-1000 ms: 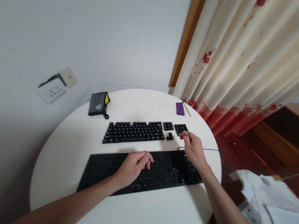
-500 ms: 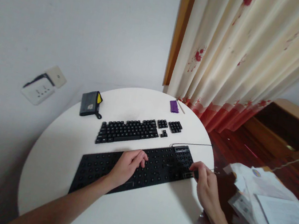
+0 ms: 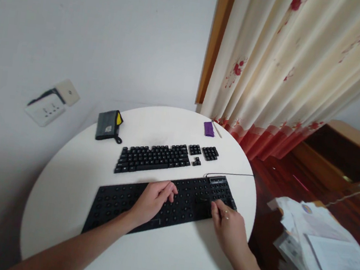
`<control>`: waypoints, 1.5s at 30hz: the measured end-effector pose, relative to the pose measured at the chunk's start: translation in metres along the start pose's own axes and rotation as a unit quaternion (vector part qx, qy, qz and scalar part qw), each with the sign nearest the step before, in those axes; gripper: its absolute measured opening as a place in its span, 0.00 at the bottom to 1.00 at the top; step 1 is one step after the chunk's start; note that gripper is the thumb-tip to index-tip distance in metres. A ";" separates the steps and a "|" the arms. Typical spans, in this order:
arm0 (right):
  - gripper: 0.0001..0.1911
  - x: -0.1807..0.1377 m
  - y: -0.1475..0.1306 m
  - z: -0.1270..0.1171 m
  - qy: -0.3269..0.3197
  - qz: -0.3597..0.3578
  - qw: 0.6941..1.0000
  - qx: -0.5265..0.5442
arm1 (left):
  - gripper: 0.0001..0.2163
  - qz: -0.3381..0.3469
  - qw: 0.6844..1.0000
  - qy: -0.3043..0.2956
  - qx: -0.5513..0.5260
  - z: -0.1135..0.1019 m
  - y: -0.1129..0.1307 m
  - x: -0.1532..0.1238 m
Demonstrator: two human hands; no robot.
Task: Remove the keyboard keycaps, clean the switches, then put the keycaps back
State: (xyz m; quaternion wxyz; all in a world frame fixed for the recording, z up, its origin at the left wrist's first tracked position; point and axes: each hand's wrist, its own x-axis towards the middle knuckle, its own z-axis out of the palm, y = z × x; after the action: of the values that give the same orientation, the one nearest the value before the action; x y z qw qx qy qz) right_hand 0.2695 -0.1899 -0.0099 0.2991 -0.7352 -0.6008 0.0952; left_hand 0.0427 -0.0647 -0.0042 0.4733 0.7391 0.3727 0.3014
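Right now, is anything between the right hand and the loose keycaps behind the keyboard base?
Only the thin black cable, lying flat on the table between the keyboard base and the keycaps. The right hand rests at the base's right end; the left hand lies mid-base, aside.

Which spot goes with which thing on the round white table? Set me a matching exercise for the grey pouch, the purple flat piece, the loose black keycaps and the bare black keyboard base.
Things:
1. grey fabric pouch with yellow tab
2. small purple flat piece
3. rows of loose black keycaps
4. bare black keyboard base

Places:
A. nearest the person, under the left hand, touched by the right hand
B. far left part of the round white table
C. far right, next to the flowered curtain
D. mid-table, just beyond the keyboard base

Pairs: 1-B, 2-C, 3-D, 4-A.
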 end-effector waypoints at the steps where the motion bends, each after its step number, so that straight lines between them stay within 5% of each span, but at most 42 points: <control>1: 0.20 0.001 0.000 0.000 0.000 0.000 1.000 -0.009 | 0.18 0.001 1.000 0.000 0.002 0.000 0.000 0.000; 4: 0.22 0.007 0.005 -0.001 -0.020 0.044 0.995 0.085 | 0.18 0.005 1.000 -0.001 0.006 0.000 -0.001 -0.001; 11: 0.25 0.014 0.024 -0.005 -0.018 0.172 0.926 0.336 | 0.18 0.022 1.000 -0.004 0.021 -0.001 0.000 0.000; 17: 0.22 0.007 -0.013 -0.009 -0.006 0.092 0.921 0.379 | 0.07 0.077 0.996 -0.036 0.026 0.003 0.011 -0.006; 21: 0.18 0.000 -0.048 0.006 -0.034 0.004 0.920 0.391 | 0.13 0.093 0.988 -0.104 -0.060 0.007 0.014 -0.011; 25: 0.14 -0.003 -0.063 0.023 -0.007 -0.036 0.929 0.368 | 0.06 0.109 0.986 -0.090 -0.092 0.005 0.012 -0.011; 34: 0.19 -0.006 -0.069 0.032 -0.035 0.105 0.879 0.465 | 0.03 0.164 0.986 -0.037 -0.015 0.002 0.011 -0.007; 45: 0.24 0.000 -0.068 0.035 -0.024 0.139 0.869 0.475 | 0.05 0.203 0.979 -0.015 0.008 0.004 0.010 -0.007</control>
State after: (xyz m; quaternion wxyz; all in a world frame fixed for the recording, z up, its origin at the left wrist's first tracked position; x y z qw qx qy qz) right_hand 0.1953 -0.1719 -0.0006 0.5815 -0.5779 -0.3819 0.4267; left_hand 0.0451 -0.0754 0.0028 0.4015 0.8078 0.2101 0.3770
